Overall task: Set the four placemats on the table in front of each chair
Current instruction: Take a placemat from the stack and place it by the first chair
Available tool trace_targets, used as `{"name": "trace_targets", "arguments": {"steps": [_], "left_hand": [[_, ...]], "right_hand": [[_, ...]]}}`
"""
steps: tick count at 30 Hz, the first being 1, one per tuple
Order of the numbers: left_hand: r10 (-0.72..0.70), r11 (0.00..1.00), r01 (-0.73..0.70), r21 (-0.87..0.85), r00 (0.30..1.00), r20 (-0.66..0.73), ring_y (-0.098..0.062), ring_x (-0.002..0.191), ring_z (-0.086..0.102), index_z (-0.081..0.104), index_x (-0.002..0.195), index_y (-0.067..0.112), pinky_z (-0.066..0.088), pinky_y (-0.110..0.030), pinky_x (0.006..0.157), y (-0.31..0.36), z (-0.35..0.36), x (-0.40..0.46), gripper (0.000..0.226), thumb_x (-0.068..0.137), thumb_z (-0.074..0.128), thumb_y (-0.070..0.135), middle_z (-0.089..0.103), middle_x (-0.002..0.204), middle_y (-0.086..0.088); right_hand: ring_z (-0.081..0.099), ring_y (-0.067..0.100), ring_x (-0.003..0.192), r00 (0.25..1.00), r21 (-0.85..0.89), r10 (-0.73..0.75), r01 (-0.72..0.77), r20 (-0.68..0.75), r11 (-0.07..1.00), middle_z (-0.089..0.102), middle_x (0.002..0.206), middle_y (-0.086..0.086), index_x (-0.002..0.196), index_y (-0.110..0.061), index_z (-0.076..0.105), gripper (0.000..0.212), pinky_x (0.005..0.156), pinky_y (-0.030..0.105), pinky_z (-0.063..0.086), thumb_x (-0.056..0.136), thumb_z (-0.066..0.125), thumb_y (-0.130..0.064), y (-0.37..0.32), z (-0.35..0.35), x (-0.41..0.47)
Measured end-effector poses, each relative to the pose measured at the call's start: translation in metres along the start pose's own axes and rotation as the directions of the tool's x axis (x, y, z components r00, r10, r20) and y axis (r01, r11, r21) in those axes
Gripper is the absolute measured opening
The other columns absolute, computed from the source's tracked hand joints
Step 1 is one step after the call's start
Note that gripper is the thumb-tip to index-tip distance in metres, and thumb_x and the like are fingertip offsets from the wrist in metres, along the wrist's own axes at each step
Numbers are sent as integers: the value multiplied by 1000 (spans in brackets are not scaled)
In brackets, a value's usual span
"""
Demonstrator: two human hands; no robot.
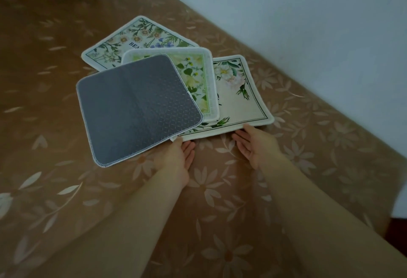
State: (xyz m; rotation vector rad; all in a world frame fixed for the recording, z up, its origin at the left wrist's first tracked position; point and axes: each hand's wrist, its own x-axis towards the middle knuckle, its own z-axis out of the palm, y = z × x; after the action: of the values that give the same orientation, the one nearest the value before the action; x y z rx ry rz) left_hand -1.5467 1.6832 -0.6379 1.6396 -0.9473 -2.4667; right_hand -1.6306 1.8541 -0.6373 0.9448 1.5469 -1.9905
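So, both forearms reach over the brown flowered tablecloth (209, 189) toward the fanned pile of mats. Left hand (176, 158) has its fingers tucked under the pile's near edge, thumb on top, pinching by the grey mat (136, 110), which lies back-side up on top w/ one corner overhanging. Right hand (253, 145) is palm-up, fingers relaxed, tips touching the near edge of the rose mat (240, 101). Behind grey: green-white mat (198, 75), then daisy mat (136, 39) farthest. Wall (308, 24) beyond the pile.
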Motion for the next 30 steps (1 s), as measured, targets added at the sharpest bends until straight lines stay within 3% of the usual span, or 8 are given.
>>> {"name": "trace_targets", "arguments": {"steps": [4, 8, 15, 20, 25, 30], "left_hand": [[14, 1000, -14, -10, 1000, -4, -10, 82, 73, 68, 99, 12, 59, -23, 74, -3, -4, 7, 11, 100, 60, 20, 75, 95, -3], [1, 1000, -1, -19, 1000, 13, -11, 79, 73, 67, 93, 12, 59, -25, 74, -3, -4, 10, 11, 100, 60, 18, 75, 91, -4], [-23, 999, 25, -37, 999, 47, -17, 86, 74, 67, 98, 9, 60, -27, 74, 10, -9, -13, 7, 99, 62, 13, 76, 96, -9], [-38, 996, 47, -79, 994, 102, -14, 64, 76, 65, 97, 4, 62, -25, 56, 20, -4, -51, 7, 99, 60, 8, 78, 79, -10], [-43, 998, 47, -42, 995, 92, -16, 67, 76, 64, 100, 1, 62, -27, 56, 6, -6, -92, 6, 98, 61, 6, 79, 86, -14], [-53, 999, 53, 2, 997, 54, -15, 63, 76, 65, 104, 2, 61, -25, 51, -32, -17, -116, 10, 97, 64, 8, 77, 89, -12]], "right_hand": [[78, 11, 61, 996, 6, -43, 43, -81, 999, 79, 95, 10, 107, -7, 70, 10, 48, 19, 56, 100, 68, -15, 8, 7, 2], [76, 12, 56, 990, 24, -62, 66, -130, 998, 78, 91, 10, 100, -6, 69, 6, 46, 19, 56, 100, 67, -12, 10, 10, 4], [76, 16, 59, 991, 91, -105, 112, -84, 990, 78, 79, 10, 102, -4, 69, 8, 42, 18, 53, 98, 70, -11, -3, 10, -22], [75, 16, 54, 988, 99, -146, 150, -44, 984, 78, 77, 10, 101, -7, 66, 5, 39, 19, 51, 98, 70, -9, -28, 4, -50], [75, 14, 52, 987, 11, -154, 154, -42, 988, 77, 61, 3, 96, -6, 67, 5, 41, 20, 53, 98, 70, -10, -36, -29, -81], [76, 15, 58, 997, -52, -70, 69, -33, 996, 80, 78, 7, 105, -6, 69, 9, 47, 22, 58, 99, 70, -12, -21, -73, -100]]}}
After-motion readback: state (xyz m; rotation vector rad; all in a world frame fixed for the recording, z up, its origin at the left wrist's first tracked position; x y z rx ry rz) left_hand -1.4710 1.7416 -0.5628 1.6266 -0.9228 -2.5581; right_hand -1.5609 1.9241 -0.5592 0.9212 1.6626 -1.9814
